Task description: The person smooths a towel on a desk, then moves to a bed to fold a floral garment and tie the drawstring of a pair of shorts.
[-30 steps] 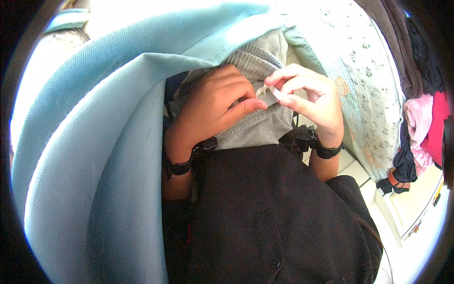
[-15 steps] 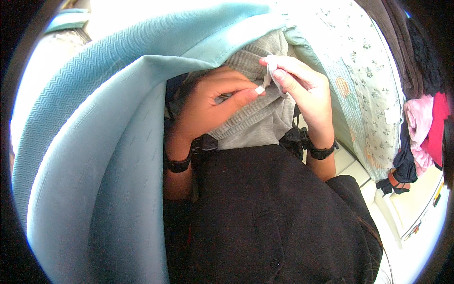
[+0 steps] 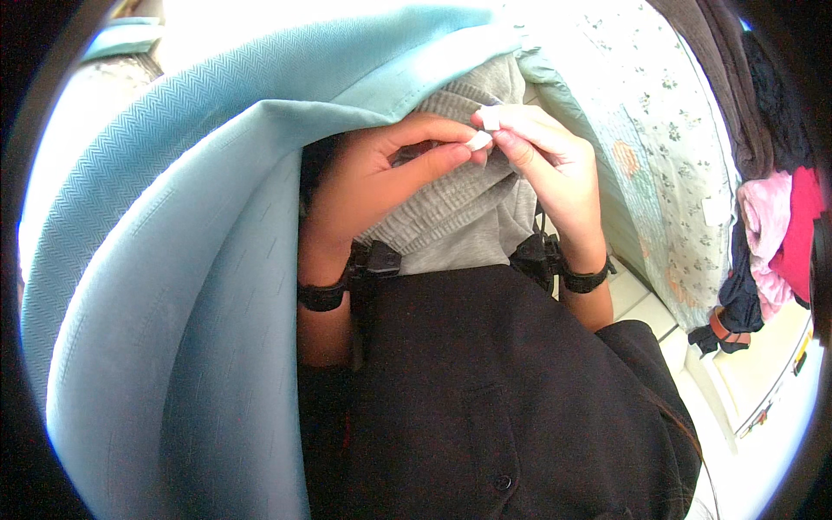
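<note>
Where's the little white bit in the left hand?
The white bit is in the head view, above and right of centre, pinched in the left hand, close beside another white bit in the right hand, with grey ribbed cloth beneath.

The grey cloth (image 3: 472, 215) is matt and ribbed, the blue fabric (image 3: 217, 91) herringbone-woven.

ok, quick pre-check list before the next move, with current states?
1. Left hand grip on a white bit: ok, pinched at the fingertips.
2. Right hand grip on the other white bit: ok, also pinched.
3. Both bits one piece: cannot tell.
4. Grey ribbed cloth beneath the hands: ok.
5. Blue fabric clear of both bits: ok.
6. Blue fabric clear of left hand: cannot tell.
</note>
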